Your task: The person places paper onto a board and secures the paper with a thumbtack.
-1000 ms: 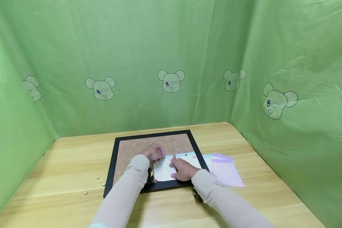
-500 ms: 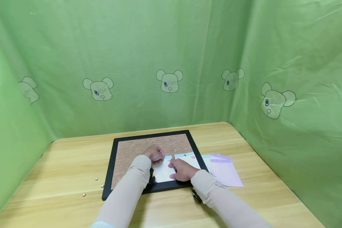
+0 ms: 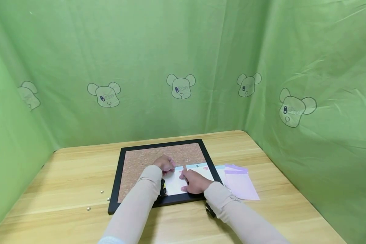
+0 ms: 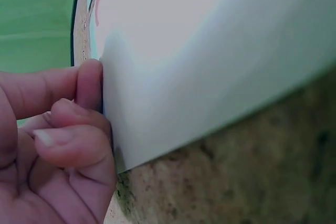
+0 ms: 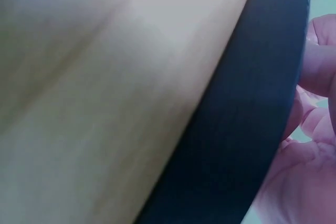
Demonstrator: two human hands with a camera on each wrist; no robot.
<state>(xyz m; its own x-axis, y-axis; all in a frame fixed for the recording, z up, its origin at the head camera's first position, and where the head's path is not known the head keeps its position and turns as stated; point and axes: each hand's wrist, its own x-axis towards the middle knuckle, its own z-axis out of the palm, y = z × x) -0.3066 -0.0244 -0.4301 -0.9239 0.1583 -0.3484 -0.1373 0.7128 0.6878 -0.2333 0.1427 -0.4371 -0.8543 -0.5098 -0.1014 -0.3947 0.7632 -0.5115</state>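
- Head view: A person in pale sleeves (image 3: pixel 137 206) leans both hands over a corkboard (image 3: pixel 138 166) with a black frame (image 3: pixel 117 183), lying flat on a wooden table (image 3: pixel 48 176).
- A white sheet (image 3: pixel 172 185) with a blue far edge lies on the cork, in the board's near right part.
- The left hand (image 3: pixel 164 163) bends its fingers at the sheet's far left corner; whether they pinch anything there cannot be told.
- The right hand (image 3: pixel 196 181) rests on the sheet, index finger straight toward the far edge, thumb spread apart from it.
- A small dark pin (image 3: pixel 197 166) sits at that far edge, right of the pointing finger.
- Purple paper (image 3: pixel 242 184) lies right of the frame; three silvery studs (image 3: pixel 88 209) dot the table to the left.
- Green curtains (image 3: pixel 134 44) printed with bear heads (image 3: pixel 181 88) enclose the scene.
- Left wrist view: Bent fingertips touch the sheet's edge near its corner, thumb tucked close, with cork showing past the paper.
- Right wrist view: The frame's dark bar crosses over blurred wood, partly hiding the right hand's fingers.
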